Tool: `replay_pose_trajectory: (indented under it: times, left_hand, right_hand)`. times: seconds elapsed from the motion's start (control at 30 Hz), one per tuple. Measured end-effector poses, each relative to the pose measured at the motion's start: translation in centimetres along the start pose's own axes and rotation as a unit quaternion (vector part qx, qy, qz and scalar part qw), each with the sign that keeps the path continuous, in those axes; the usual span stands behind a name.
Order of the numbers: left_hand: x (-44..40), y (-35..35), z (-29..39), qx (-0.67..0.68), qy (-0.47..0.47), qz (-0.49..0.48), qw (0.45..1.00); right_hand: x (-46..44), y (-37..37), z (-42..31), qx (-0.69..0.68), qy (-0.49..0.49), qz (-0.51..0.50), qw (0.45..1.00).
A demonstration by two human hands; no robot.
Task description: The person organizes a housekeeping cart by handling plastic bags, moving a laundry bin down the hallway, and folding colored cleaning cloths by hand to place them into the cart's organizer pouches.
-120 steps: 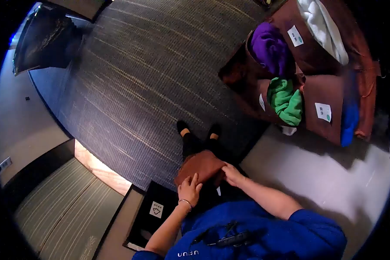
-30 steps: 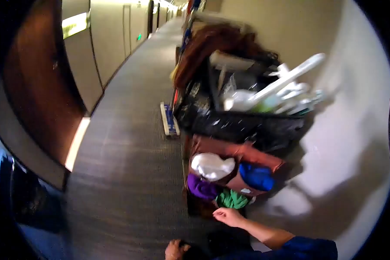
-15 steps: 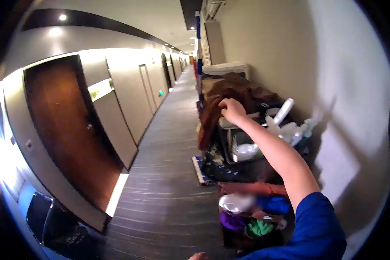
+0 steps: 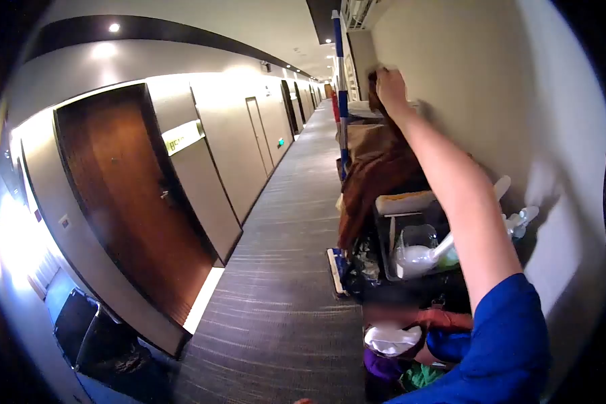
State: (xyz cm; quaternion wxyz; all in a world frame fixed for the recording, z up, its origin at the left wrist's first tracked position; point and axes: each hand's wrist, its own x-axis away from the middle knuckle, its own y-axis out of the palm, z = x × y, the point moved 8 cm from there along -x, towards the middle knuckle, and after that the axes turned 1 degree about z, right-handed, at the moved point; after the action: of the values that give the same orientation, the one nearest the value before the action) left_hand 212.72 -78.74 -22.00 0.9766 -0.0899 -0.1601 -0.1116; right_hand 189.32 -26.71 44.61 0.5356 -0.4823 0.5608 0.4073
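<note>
A long carpeted corridor [image 4: 276, 316], with a loaded housekeeping cart along the right-hand wall.
Brown fabric [image 4: 377, 176] drapes over the cart beyond a black tray [image 4: 382, 246], whose contents the right forearm partly hides. Below, the blue sleeve [image 4: 505, 350] cuts across the blue and green rags. The right hand [image 4: 392, 89] grips dark brown cloth [image 4: 373, 86], raised above the cart; whether it joins the draped fabric is unclear. Only a sliver of the left hand [image 4: 303, 401] shows at the bottom edge, its grip impossible to tell.
</note>
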Motion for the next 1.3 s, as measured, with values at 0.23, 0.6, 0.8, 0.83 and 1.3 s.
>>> replay_pose_trajectory:
  times: [0.23, 0.6, 0.8, 0.83, 1.3]
  left_hand:
    - [5.2, -5.1, 32.3, -0.04, 0.489, 0.242, 0.837]
    - [1.7, -1.7, 32.9, 0.524, 0.237, -0.221, 0.788]
    - [6.0, -1.0, 24.4, 0.496, 0.121, -0.128, 0.85]
    - [6.8, -1.4, 23.4, 0.417, 0.109, -0.116, 0.895]
    - [10.9, -5.8, 8.7, 0.102, -0.046, -0.095, 0.989]
  right_hand:
    - [-3.7, -24.6, -21.7, -0.497, 0.034, -0.191, 0.846]
    - [18.4, -26.5, -34.5, -0.728, 0.079, -0.44, 0.519]
    - [48.6, -24.8, -29.8, -0.553, 0.351, -0.718, 0.235]
    - [51.3, -26.3, -29.6, -0.524, 0.401, -0.725, 0.195]
    - [57.6, -36.0, -27.5, -0.516, 0.514, -0.68, 0.084]
